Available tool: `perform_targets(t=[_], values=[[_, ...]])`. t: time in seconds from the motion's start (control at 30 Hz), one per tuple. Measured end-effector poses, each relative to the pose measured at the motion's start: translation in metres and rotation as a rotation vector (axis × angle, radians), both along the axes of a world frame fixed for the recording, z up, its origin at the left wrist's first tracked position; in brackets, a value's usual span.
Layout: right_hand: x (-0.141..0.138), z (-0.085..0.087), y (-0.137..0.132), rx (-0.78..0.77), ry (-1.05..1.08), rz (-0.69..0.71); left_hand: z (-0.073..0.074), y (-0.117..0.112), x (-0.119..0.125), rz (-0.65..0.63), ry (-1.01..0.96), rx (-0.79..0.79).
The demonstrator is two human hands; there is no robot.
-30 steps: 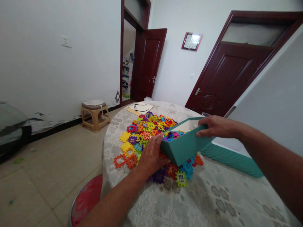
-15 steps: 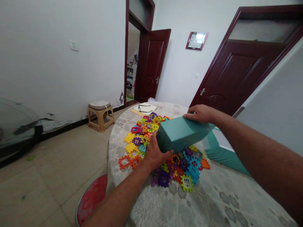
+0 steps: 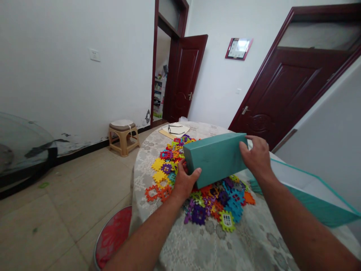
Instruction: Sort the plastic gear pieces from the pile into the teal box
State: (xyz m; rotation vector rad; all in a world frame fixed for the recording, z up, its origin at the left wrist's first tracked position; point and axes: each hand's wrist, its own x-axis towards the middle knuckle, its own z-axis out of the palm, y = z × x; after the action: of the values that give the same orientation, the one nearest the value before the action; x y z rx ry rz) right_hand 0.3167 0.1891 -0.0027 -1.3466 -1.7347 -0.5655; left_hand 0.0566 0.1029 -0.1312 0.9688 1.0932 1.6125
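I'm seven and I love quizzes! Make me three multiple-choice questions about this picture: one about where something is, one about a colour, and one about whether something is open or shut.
1. Where is the small stool?
A. On the table
B. On the floor by the wall
C. On top of a door

2. What colour is the box between the left hand and the right hand?
A. Red
B. Yellow
C. Teal

3. How does the dark red door in the far doorway stand?
A. Open
B. Shut
C. Lying on the floor

Answers:
1. B, because the stool stands on the tiled floor beside the white wall.
2. C, because the sides that show are teal.
3. A, because it stands swung back and shelves show through the doorway.
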Motion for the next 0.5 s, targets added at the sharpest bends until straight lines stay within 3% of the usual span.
perform_targets(t=[0.13, 0.27, 0.37, 0.5], values=[[0.003, -0.052, -0.028, -0.114, 0.119, 0.035, 0.0, 0.0, 0.004, 0.009, -0.137, -0.087], [-0.021, -0.092, -0.051, -0.299, 0.376, 0.102, 0.009, -0.003, 0.01, 0.019, -0.251, -0.143], [-0.044, -0.107, -0.059, -0.435, 0.636, 0.167, 0.016, -0.005, 0.015, 0.041, -0.315, -0.184], [-0.067, -0.114, -0.059, -0.566, 0.896, 0.406, 0.021, -0.006, 0.017, 0.01, -0.308, -0.193]])
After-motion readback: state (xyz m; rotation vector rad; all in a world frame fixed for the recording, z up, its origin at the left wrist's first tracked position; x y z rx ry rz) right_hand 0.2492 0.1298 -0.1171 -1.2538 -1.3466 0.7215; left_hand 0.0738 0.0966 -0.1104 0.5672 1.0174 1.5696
